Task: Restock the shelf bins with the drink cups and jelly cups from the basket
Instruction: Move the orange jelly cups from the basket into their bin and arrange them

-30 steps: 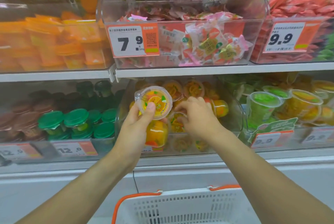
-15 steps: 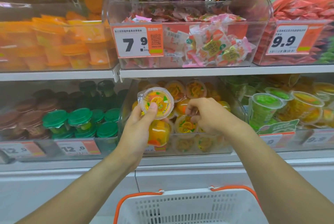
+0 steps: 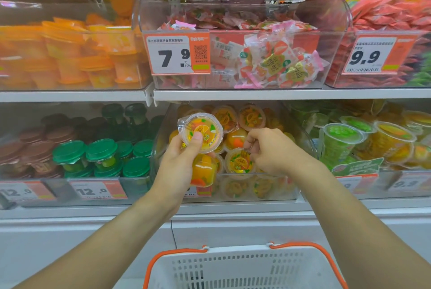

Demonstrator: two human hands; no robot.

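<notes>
Two hands at work before the lower shelf, frame centre. Listed left to right:

- Green-lidded cups (image 3: 100, 155), lower left bin, packed upright behind a 12.0 price tag (image 3: 93, 191).
- Left hand (image 3: 179, 167): fingers curled round two orange jelly cups. Upper jelly cup (image 3: 201, 132) tilted with its printed lid toward the camera, thumb pressed on the lid's lower edge; second jelly cup (image 3: 203, 172) held below it against the palm, on its side.
- Clear centre bin (image 3: 300, 186), lower shelf: filled with matching orange jelly cups, most lying lid-forward.
- Right hand (image 3: 275, 151): inside the bin's opening, fingers curled, fingertips pinching the rim of one binned jelly cup (image 3: 239, 163).
- Green and yellow drink cups (image 3: 340, 139), lower right bin, blurred.
- Upper shelf: orange packs upper left, wrapped sweets bin tagged 7.9 (image 3: 178, 54) centre, red packets tagged 9.9 upper right.
- White basket (image 3: 245, 270), orange handles, bottom centre; contents not visible.
</notes>
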